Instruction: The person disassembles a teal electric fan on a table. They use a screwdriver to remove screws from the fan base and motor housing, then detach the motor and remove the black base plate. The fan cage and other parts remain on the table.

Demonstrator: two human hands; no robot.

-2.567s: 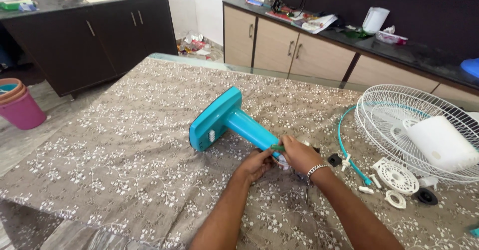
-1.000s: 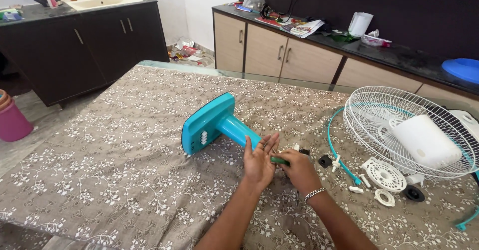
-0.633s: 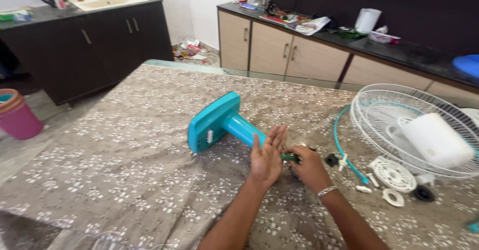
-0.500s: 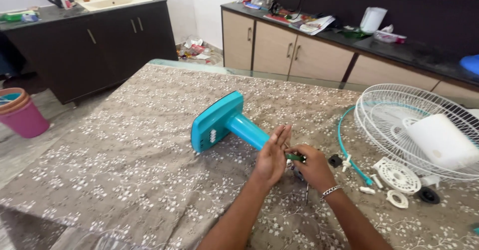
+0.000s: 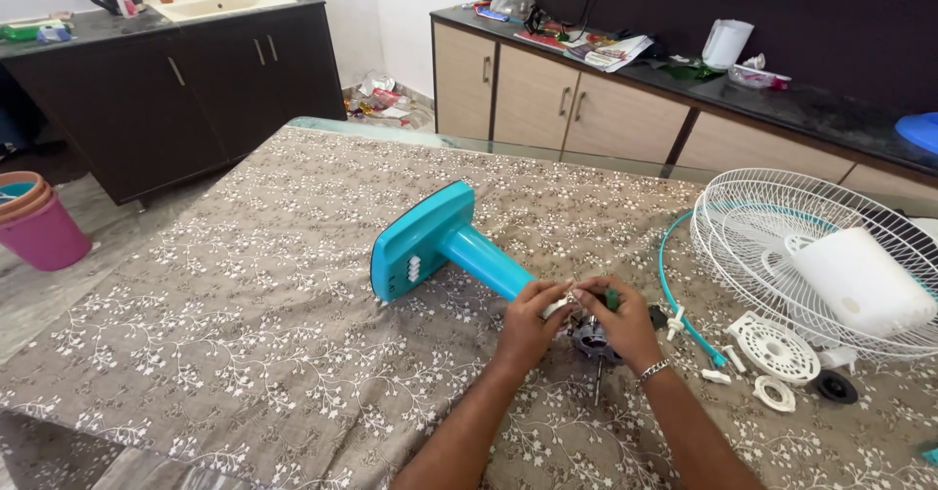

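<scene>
A teal fan stand (image 5: pixel 445 246) lies on its side on the cloth-covered table (image 5: pixel 244 285), base to the left, neck toward me. My left hand (image 5: pixel 528 319) curls around the neck's near end, fingertips on a small white part (image 5: pixel 557 305). My right hand (image 5: pixel 620 319) pinches a green-handled screwdriver (image 5: pixel 612 299) and rests over the grey fan motor (image 5: pixel 589 339), whose shaft points toward me. The two hands touch at the fingertips above the motor.
A white wire fan guard (image 5: pixel 811 255) with a white motor cover (image 5: pixel 860 280) lies at the right, with a teal rim ring (image 5: pixel 674 295), white plastic discs (image 5: pixel 772 345) and black knobs (image 5: pixel 835 385). Cabinets stand behind; pink buckets (image 5: pixel 34 226) sit on the floor left.
My left hand, held flat and upright against the screwdriver half a second ago, has closed onto the stand's end. My right hand has shifted right over the motor.
</scene>
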